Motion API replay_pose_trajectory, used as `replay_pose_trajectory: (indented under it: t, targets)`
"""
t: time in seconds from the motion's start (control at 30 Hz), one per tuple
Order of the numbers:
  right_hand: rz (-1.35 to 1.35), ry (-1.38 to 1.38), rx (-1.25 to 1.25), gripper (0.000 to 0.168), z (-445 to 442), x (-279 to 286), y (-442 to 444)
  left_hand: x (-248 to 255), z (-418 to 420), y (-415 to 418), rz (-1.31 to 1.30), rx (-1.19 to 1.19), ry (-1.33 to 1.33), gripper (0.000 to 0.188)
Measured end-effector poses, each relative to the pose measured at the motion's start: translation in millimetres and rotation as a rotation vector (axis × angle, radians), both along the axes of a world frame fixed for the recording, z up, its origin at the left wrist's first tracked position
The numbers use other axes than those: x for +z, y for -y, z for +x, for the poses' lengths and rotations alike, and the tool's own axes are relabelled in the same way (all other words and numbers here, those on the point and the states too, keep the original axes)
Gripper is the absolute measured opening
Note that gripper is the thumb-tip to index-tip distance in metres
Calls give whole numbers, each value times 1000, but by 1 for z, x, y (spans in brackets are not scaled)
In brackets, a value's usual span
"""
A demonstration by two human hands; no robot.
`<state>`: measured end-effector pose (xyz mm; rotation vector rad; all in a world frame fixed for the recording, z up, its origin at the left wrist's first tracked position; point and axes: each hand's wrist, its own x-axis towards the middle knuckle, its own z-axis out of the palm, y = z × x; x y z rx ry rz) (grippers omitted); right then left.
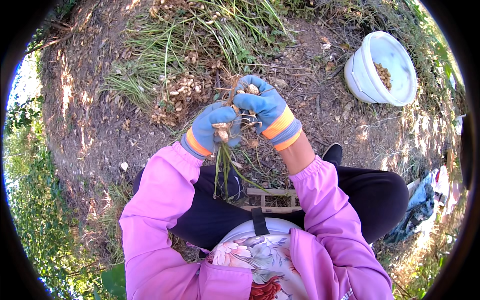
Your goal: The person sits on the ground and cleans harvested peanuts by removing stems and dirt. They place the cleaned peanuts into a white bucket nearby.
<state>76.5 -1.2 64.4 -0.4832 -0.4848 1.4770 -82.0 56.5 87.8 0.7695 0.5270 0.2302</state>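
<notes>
Both my hands wear blue gloves with orange cuff bands and meet in front of me, above the ground. My left hand [213, 125] grips a pulled peanut plant, whose green stems [224, 165] hang down towards my lap. Peanut pods [222, 131] still joined to the plant stick out beside the left fingers. My right hand [264, 103] is closed around pods and thin roots at the upper end of the same plant. One pale pod [252, 89] shows between its fingers. The fingers partly hide the roots.
A heap of uprooted peanut plants [195, 41] lies ahead, with clustered pods [183, 90] at its near edge. To the right a white plastic bucket [356, 77] leans over, some peanuts [383, 76] inside. A slatted wooden piece [275, 198] lies between my legs; blue cloth [412, 210] lies to the right.
</notes>
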Motion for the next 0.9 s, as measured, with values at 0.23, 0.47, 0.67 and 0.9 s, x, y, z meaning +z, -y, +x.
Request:
replay_pose_trajectory:
  t: [0.23,0.47,0.67,0.9]
  targets:
    - [19,229,64,36,11,-8,0,4,0,1,6,-37,-80,18]
    - [-6,48,-119,20,-6,-8,-2,0,4,1,79,35,-46,21]
    - [-3,-112,-66,19,-8,-3,2,0,4,5,-49,65,35,20]
    - [-30,-299,-78,13,-13,6,6,16,9,12,-42,73,36,21]
